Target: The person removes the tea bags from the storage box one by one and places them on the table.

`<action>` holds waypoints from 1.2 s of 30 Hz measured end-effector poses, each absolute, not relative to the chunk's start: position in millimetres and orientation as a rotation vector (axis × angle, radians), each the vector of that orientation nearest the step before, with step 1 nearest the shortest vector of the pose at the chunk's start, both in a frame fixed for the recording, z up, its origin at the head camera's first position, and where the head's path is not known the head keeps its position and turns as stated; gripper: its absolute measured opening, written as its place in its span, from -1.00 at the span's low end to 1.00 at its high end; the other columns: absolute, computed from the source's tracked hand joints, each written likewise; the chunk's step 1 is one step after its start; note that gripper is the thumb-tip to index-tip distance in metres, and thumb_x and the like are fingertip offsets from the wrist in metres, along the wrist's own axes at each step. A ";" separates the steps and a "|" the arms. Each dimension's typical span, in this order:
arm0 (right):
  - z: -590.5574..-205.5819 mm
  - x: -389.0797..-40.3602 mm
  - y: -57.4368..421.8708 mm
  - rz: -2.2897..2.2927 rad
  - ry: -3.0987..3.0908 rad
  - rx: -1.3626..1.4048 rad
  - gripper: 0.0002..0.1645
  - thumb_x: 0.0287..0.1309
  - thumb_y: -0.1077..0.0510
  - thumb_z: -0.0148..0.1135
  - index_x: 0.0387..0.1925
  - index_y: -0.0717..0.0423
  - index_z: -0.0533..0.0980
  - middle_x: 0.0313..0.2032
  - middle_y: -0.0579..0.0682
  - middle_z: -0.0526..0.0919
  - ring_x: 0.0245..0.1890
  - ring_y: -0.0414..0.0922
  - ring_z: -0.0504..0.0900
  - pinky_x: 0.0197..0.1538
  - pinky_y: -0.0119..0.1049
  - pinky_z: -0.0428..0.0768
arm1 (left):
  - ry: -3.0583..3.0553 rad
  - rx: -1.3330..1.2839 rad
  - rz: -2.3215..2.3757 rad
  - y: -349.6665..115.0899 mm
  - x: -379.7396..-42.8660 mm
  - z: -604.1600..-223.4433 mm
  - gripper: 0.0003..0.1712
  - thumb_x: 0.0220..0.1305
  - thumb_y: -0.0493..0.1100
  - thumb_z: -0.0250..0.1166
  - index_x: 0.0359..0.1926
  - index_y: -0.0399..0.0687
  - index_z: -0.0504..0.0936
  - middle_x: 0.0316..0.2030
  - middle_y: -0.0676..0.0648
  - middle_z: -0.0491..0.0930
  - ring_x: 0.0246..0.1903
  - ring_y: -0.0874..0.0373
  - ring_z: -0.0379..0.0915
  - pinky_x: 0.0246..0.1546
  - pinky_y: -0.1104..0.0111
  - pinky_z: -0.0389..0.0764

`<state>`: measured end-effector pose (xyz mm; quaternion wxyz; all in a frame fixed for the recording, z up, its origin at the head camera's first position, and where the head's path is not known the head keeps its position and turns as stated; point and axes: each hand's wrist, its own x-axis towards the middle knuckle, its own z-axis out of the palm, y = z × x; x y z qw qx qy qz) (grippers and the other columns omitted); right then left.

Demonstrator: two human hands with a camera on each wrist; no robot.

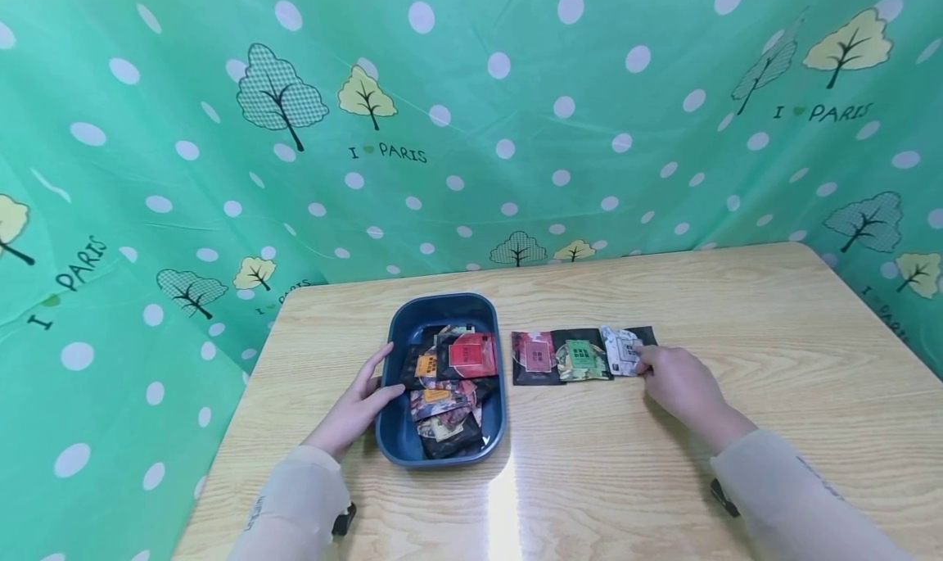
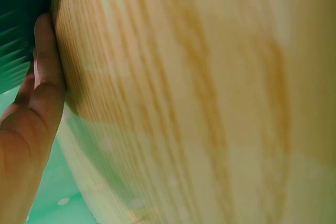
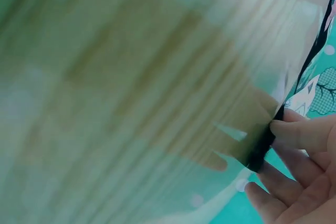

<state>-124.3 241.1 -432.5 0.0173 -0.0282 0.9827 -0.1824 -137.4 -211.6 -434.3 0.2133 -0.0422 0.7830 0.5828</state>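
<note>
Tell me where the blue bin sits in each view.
Head: blue bin just below and left of centre, left hand at its left side.
Left wrist: blue bin at the top-left corner, beside the hand.
Right wrist: not in it.
Shared landmark: wooden tabletop, in all three views.

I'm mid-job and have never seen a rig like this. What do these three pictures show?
There is no robot: a person works bare-handed. The wide picture comes from a camera worn on the head, looking forward and down; the other two come from cameras on the left and right wrists. On the wooden table stands a blue bin with jumbled packets inside. To its right, a red packet, a green packet and a white packet lie in a row. The left hand rests against the bin's left side. The right hand pinches the white packet.
</note>
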 end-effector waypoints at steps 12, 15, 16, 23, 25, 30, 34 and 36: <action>-430.8 -126.5 240.6 -0.502 3.091 -0.206 -0.81 0.00 0.46 0.21 -0.48 0.18 0.66 0.13 0.32 0.60 0.14 0.36 0.54 0.38 0.29 0.24 | 2.179 -0.135 1.605 -211.6 -137.3 -434.9 -0.20 0.43 0.05 0.18 0.49 0.66 -0.05 0.40 -0.31 0.29 0.25 -0.17 0.45 0.21 0.03 0.53; -430.4 -126.5 240.9 -0.499 3.101 -0.204 -0.80 0.00 0.45 0.22 -0.49 0.15 0.67 0.12 0.30 0.61 0.14 0.36 0.54 0.37 0.34 0.19 | 2.178 -0.118 1.602 -212.6 -136.8 -434.5 -0.19 0.44 0.06 0.17 0.51 0.62 -0.08 0.40 -0.34 0.27 0.26 -0.19 0.44 0.21 0.02 0.53; -429.7 -126.6 241.0 -0.495 3.101 -0.200 -0.79 -0.01 0.45 0.21 -0.48 0.15 0.68 0.12 0.29 0.62 0.14 0.36 0.54 0.36 0.36 0.18 | 2.179 -0.118 1.603 -212.7 -136.8 -434.3 -0.19 0.43 0.07 0.17 0.51 0.63 -0.07 0.40 -0.34 0.27 0.25 -0.19 0.44 0.21 0.02 0.53; -419.6 -129.2 239.1 -0.528 3.120 -0.209 -0.65 -0.03 0.49 0.08 -0.34 0.19 0.72 0.13 0.29 0.61 0.17 0.37 0.52 0.37 0.36 0.17 | 2.188 -0.133 1.592 -213.0 -138.0 -434.1 -0.19 0.42 0.09 0.19 0.50 0.64 -0.06 0.40 -0.31 0.28 0.27 -0.17 0.43 0.26 0.02 0.48; -415.8 -129.0 236.2 -0.571 3.139 -0.232 -0.64 -0.02 0.49 0.08 -0.27 0.23 0.71 0.12 0.30 0.62 0.17 0.36 0.51 0.35 0.33 0.23 | 2.193 -0.129 1.587 -213.3 -138.7 -434.2 -0.19 0.41 0.10 0.19 0.50 0.63 -0.06 0.40 -0.31 0.28 0.27 -0.17 0.43 0.27 0.01 0.47; -408.4 -126.0 223.7 -0.686 3.158 -0.282 -0.67 0.04 0.46 0.17 -0.13 0.30 0.67 0.08 0.32 0.63 0.15 0.34 0.53 0.24 0.25 0.43 | 2.194 -0.112 1.587 -213.3 -138.8 -434.0 -0.19 0.42 0.10 0.18 0.51 0.61 -0.07 0.40 -0.32 0.28 0.26 -0.17 0.44 0.26 0.01 0.48; -405.1 -123.4 211.6 -0.729 3.147 -0.301 -0.69 0.10 0.42 0.22 -0.08 0.30 0.65 0.07 0.31 0.64 0.16 0.30 0.54 0.22 0.22 0.47 | 2.187 -0.110 1.597 -212.4 -138.1 -433.2 -0.19 0.42 0.08 0.18 0.51 0.62 -0.06 0.39 -0.32 0.29 0.24 -0.16 0.46 0.22 0.04 0.52; -403.0 -121.9 205.6 -0.744 3.137 -0.300 -0.69 0.13 0.41 0.23 -0.07 0.27 0.65 0.08 0.30 0.63 0.18 0.29 0.52 0.24 0.21 0.46 | 2.184 -0.110 1.601 -212.0 -137.9 -433.1 -0.19 0.42 0.08 0.18 0.51 0.62 -0.06 0.39 -0.32 0.30 0.23 -0.15 0.47 0.21 0.05 0.53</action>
